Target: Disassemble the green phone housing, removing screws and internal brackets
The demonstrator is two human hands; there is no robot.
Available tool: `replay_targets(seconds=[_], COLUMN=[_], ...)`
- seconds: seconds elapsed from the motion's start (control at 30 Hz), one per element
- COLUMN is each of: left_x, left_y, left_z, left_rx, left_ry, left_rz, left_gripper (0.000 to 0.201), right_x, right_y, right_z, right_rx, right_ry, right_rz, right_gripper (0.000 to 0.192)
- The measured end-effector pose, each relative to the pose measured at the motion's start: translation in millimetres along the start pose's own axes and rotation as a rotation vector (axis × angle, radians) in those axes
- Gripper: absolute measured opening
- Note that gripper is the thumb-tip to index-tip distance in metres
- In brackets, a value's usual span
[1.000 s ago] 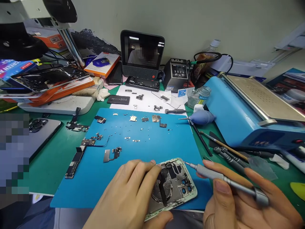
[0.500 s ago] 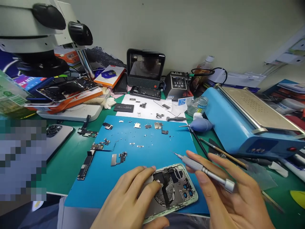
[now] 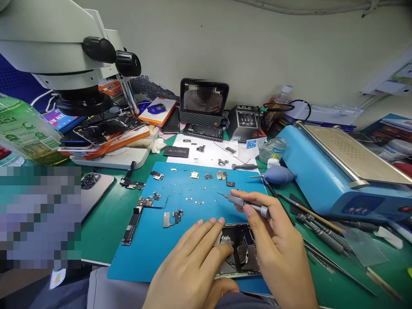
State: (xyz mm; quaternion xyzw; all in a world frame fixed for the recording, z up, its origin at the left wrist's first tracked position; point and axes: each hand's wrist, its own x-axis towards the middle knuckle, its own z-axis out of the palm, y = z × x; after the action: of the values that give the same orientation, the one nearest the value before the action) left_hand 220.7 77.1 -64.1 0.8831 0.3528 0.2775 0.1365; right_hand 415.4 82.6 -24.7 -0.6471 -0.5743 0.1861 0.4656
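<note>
Blue mat: blue mat [image 3: 193, 240] lies on the green tabletop [image 3: 106, 223] at centre frame, carrying the loose parts so that they show against a plain ground.
Phone shell: one opened phone shell [image 3: 240, 249], back down and insides up, sits at the lower edge of the mat, lower centre of frame, partly hidden by both hands.
Left hand: left hand [image 3: 193, 262] lies flat with fingers spread, fingertips and thumb pressing on the left side of the shell; judged to be steadying it.
Right hand: right hand [image 3: 277, 240] pinches one grey screwdriver [image 3: 244, 202] between thumb and fingers, tip pointing up-left over the mat and clear of the shell.
Laid-out parts: a row of about five small metal pieces [image 3: 209, 175] runs along the far edge of the mat, spaced apart, apparently to keep them in order; tiny screws are scattered between them, too small to count.
Boards: one long circuit board [image 3: 130, 225] straddles the left edge of the mat; one flex part [image 3: 172, 216] lies just right of it.
Spare tools: several thin tools [image 3: 322, 234] lie side by side at right of the mat, within reach of the right hand; at least four, exact number unclear.
Blower: one blue air blower [image 3: 278, 175] rests at the upper right corner of the mat.
Microscope: one microscope [image 3: 67, 51] overhangs the upper left of frame.
Blue machine: one blue machine [image 3: 325, 176] stands at right.
</note>
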Motion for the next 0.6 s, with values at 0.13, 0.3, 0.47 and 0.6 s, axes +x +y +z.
replay_targets(seconds=[0.13, 0.3, 0.47, 0.6], left_x=[0.9, 0.7, 0.4, 1.5], left_y=[0.0, -1.4, -2.2, -1.2], left_z=[-1.5, -1.4, 0.3, 2.6], left_rx=[-0.045, -0.039, -0.059, -0.08], left_ry=[-0.025, -0.057, -0.057, -0.027], left_rz=[-0.016, -0.039, -0.063, -0.078], left_gripper=[0.029, 0.029, 0.031, 0.035], right_x=[-2.4, -5.2, -7.1, -7.9], right_y=[3.4, 5.7, 10.7, 13.2], right_z=[1.3, 3.7, 5.1, 4.5], right_rx=[0.08, 0.119, 0.031, -0.025], right_ry=[0.08, 0.152, 0.132, 0.086], right_rz=[0.015, 0.021, 0.03, 0.003], right_gripper=[0.021, 0.023, 0.029, 0.03])
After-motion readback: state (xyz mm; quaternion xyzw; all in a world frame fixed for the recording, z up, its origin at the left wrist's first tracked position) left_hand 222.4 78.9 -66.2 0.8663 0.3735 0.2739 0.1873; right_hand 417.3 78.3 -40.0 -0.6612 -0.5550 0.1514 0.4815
